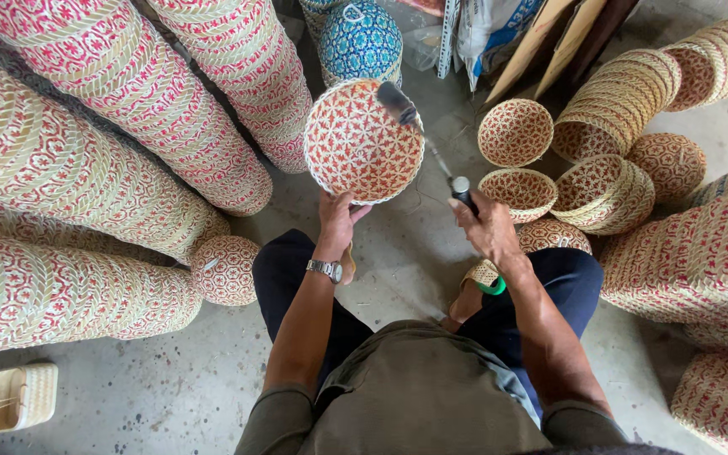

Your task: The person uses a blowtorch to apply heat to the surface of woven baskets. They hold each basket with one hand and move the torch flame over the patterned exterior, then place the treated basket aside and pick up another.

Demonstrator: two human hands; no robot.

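From the head camera, the left hand (336, 221) grips the near rim of a round red-and-natural woven basket (363, 141), tipped so its hollow faces the camera. The right hand (488, 226) is clenched on a hammer (428, 143), just right of that basket, long axis running up-left, head over the rim. Behind the basket stands one blue woven basket (361, 40), beside it a white-and-blue sack (492, 27). Three open small baskets (515, 132) lie right.

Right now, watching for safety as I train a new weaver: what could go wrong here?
1. The hammer in the right hand swings close to the left hand gripping the red woven basket; a miss might strike its fingers.
2. A hard blow could crack the basket's weave.
3. The leaning basket stacks crowd the person and might topple if bumped.
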